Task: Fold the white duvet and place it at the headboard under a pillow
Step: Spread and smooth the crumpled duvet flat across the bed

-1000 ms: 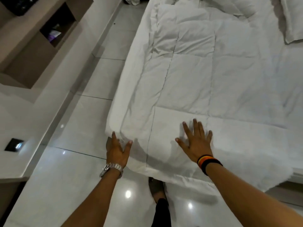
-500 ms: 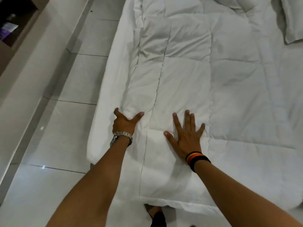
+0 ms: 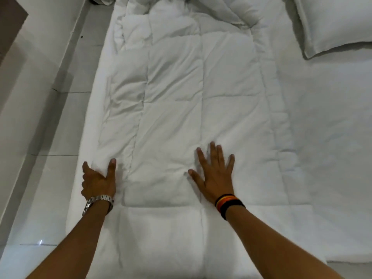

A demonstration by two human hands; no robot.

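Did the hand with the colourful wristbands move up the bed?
Yes. The right hand slid up the duvet, away from the foot edge of the bed and nearer the pillow. It lies flat, fingers spread.

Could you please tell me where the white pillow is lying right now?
In the head view, the white pillow lies on the bed's white sheet at the top right corner, beyond the quilted white duvet.

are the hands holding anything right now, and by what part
Nothing is held. The right hand lies flat on the duvet; the left hand presses its left edge, thumb and fingers spread.
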